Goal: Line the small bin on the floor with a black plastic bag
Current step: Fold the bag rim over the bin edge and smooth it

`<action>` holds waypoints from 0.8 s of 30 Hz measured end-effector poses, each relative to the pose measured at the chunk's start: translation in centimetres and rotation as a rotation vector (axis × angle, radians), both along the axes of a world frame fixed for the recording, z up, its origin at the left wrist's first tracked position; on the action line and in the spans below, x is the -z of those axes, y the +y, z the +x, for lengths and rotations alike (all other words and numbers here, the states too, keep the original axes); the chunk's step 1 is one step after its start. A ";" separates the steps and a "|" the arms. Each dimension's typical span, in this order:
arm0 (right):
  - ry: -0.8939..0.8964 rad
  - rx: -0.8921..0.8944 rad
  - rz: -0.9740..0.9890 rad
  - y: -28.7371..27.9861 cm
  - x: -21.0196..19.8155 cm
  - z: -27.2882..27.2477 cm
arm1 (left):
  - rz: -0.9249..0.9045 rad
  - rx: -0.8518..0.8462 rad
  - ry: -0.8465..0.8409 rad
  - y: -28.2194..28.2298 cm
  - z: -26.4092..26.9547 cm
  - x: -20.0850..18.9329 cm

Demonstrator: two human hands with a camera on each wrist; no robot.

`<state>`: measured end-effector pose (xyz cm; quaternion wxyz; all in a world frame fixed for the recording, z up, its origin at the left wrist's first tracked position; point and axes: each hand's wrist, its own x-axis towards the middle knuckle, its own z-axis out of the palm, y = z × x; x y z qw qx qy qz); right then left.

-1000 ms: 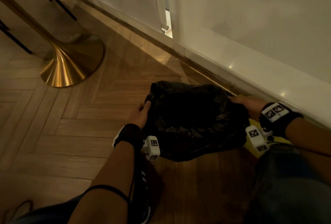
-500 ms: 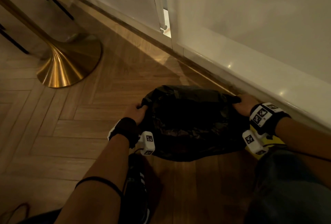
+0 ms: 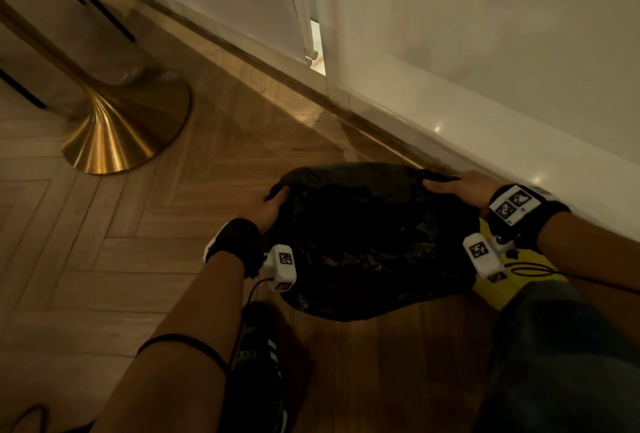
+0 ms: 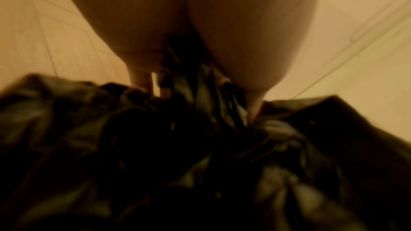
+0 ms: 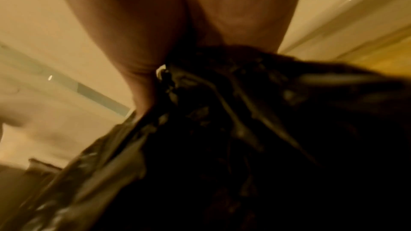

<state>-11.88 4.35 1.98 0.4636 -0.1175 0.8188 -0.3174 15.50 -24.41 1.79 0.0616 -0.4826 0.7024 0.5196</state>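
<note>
A crumpled black plastic bag [image 3: 367, 238] is spread wide low over the wooden floor, between both hands. My left hand [image 3: 272, 204] grips its left edge, and in the left wrist view the black plastic bag [image 4: 200, 164] bunches up between the fingers. My right hand [image 3: 453, 188] grips the bag's right edge near the wall; the right wrist view shows black plastic [image 5: 244, 129] gathered under the palm. The bag hides the small bin; no part of it shows.
A white wall with a glossy skirting board [image 3: 485, 127] runs close behind the bag. A brass table base [image 3: 121, 134] stands at the left on the herringbone floor. Something yellow [image 3: 512, 276] lies under my right wrist. My shoe [image 3: 259, 363] and knee [image 3: 561, 356] are near the bag.
Both hands have moved further from me with the bag's edges. The bag's far edge now lies stretched flatter between them.
</note>
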 end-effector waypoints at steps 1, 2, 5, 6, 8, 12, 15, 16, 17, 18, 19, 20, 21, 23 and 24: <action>0.010 0.024 -0.006 0.0 0.1 -0.2 | -0.050 0.048 -0.027 0.0 -0.1 0.2; 0.011 0.056 -0.016 0.0 0.2 -0.2 | -0.087 0.078 -0.049 0.1 -0.2 0.3; 0.218 -0.057 0.026 0.0 0.4 0.6 | -0.154 0.123 -0.081 0.1 -0.3 0.8; 0.350 -0.114 0.052 -0.2 1.0 0.7 | -0.178 0.132 -0.081 0.0 -0.4 1.0; 0.527 -0.214 0.093 -0.4 1.1 1.4 | -0.232 0.143 -0.091 0.0 -0.5 1.2; 0.623 -0.320 0.141 -1.0 0.5 2.4 | -0.319 0.139 -0.112 0.3 -0.9 1.3; 0.649 -0.404 0.142 -1.3 0.0 2.9 | -0.346 0.165 -0.133 0.3 -0.9 1.5; 0.650 -0.412 0.136 -1.3 0.0 2.9 | -0.342 0.174 -0.139 0.4 -0.8 1.5; 0.649 -0.418 0.128 -1.2 -0.1 2.9 | -0.343 0.181 -0.142 0.5 -0.9 1.4; 0.652 -0.423 0.113 -1.1 -0.2 3.0 | -0.346 0.182 -0.151 0.5 -0.9 1.3; 0.650 -0.425 0.099 -1.0 -0.4 3.0 | -0.356 0.184 -0.158 0.6 -0.8 1.3; 0.653 -0.419 0.085 -0.9 -0.5 3.1 | -0.370 0.193 -0.168 0.7 -0.8 1.1; 0.662 -0.406 0.061 -0.8 -0.6 3.2 | -0.396 0.203 -0.171 0.7 -0.7 1.1; 0.680 -0.348 0.012 -0.9 -0.5 3.4 | -0.434 0.215 -0.156 0.8 -0.4 0.9; 0.672 -0.313 -0.005 -0.9 -0.4 3.5 | -0.442 0.210 -0.132 0.9 -0.3 0.9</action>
